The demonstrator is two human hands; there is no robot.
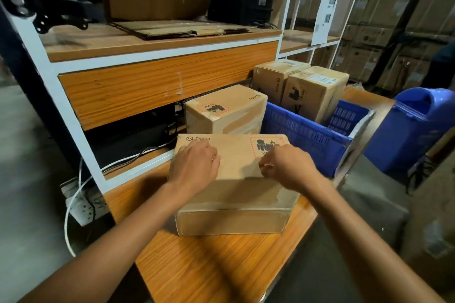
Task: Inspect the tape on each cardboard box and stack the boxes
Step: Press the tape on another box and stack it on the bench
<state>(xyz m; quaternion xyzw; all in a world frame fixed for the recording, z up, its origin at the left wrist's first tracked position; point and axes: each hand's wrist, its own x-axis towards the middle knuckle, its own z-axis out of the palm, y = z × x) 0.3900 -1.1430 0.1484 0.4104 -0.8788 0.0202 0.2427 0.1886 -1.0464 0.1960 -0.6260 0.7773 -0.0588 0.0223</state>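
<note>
1. Cardboard PICO box (pixel 236 165) lies on the wooden tabletop (pixel 209 261) close to the person, probably so its taped seams can be checked.
2. Left hand (pixel 194 167) rests on its top, grip slack, apparently steadying it.
3. Right hand (pixel 288 170) sets bent fingertips (pixel 264 167) on the top; whether they pinch tape I cannot tell.
4. Second box (pixel 226 110) stands just behind; two more boxes (pixel 315 91) sit in a blue crate (pixel 302 135).
5. White-framed shelving (pixel 167 81) backs the tabletop, in a storeroom.

Dim, warm indoor light, apparently from overhead; a soft shadow lies on the table (pixel 209 265) just left of the near cardboard box (pixel 236 170). Faint sheen on the tape (pixel 234 206) along that box's front edge. Far left and right of the box the picture smears, and the shelf posts (pixel 56 96) bow with wide-angle distortion.
</note>
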